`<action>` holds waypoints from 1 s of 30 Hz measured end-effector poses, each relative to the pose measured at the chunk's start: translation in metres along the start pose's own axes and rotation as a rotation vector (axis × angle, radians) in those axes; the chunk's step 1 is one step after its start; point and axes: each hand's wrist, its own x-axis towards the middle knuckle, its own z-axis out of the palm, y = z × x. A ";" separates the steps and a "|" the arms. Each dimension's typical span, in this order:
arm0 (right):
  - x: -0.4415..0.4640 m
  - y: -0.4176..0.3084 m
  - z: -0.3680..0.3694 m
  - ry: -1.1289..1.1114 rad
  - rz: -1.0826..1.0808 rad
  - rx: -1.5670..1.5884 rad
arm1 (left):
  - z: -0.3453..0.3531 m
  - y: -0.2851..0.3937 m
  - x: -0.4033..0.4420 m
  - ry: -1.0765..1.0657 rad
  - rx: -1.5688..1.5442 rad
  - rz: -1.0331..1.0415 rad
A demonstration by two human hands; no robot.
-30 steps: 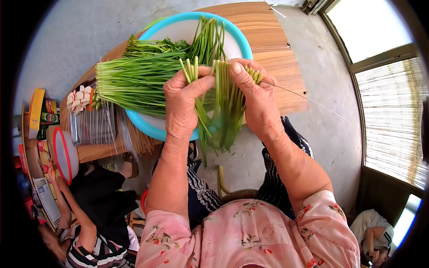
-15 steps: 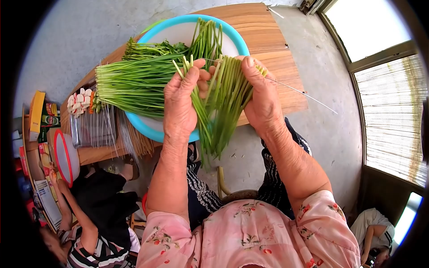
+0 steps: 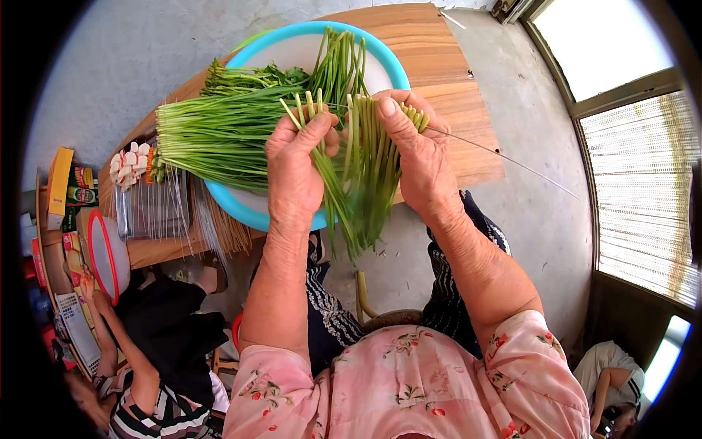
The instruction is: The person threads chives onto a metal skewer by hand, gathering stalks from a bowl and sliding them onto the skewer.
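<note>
A row of green stalks (image 3: 371,146) stands side by side in the right hand (image 3: 418,150), pale cut ends up by the thumb, green lengths hanging down between the two hands and blurred lower down. A thin skewer (image 3: 512,159) shows in the gap between the hands and again beyond the right hand, running outward and down to its far end over the floor. The right thumb lies across the stalks and presses them against the fingers. The left hand (image 3: 296,157) pinches a few looser stalks (image 3: 330,179) between thumb and fingers, their ends poking up above the thumb; whether the skewer enters these cannot be told.

Just beyond both hands sits a basin with a turquoise rim (image 3: 245,211). In it, to the left of the left hand, a large bunch of long green stalks (image 3: 219,139) juts out over the rim. Farther beyond the left hand lie a leafy bundle (image 3: 252,79) and another bundle of stalks (image 3: 340,62). The basin rests on a wooden table (image 3: 446,69), which reaches past the right hand. Well left of the left hand are white pieces on sticks (image 3: 131,164) and a silvery tray (image 3: 135,216).
</note>
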 end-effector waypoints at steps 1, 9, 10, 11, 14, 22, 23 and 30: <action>0.000 0.000 0.000 -0.004 -0.008 -0.020 | -0.001 0.000 0.000 0.004 -0.008 -0.005; -0.004 -0.003 0.005 0.023 -0.059 -0.035 | -0.003 -0.001 0.001 0.050 -0.037 -0.010; -0.004 -0.003 0.005 0.022 -0.065 -0.051 | -0.004 -0.002 0.001 0.033 -0.033 -0.002; -0.004 -0.003 0.005 0.022 -0.070 -0.067 | -0.006 -0.003 0.002 0.017 -0.030 0.006; -0.004 -0.004 0.005 0.011 -0.063 -0.064 | -0.007 -0.004 0.002 0.005 -0.021 0.023; -0.007 -0.008 0.007 -0.012 -0.026 -0.029 | -0.004 -0.005 -0.002 -0.060 0.155 0.076; -0.006 -0.009 0.006 -0.023 0.000 -0.003 | -0.004 -0.005 -0.002 -0.086 0.144 0.049; 0.001 -0.007 0.000 0.008 0.095 0.301 | 0.002 -0.001 -0.003 -0.019 -0.070 -0.135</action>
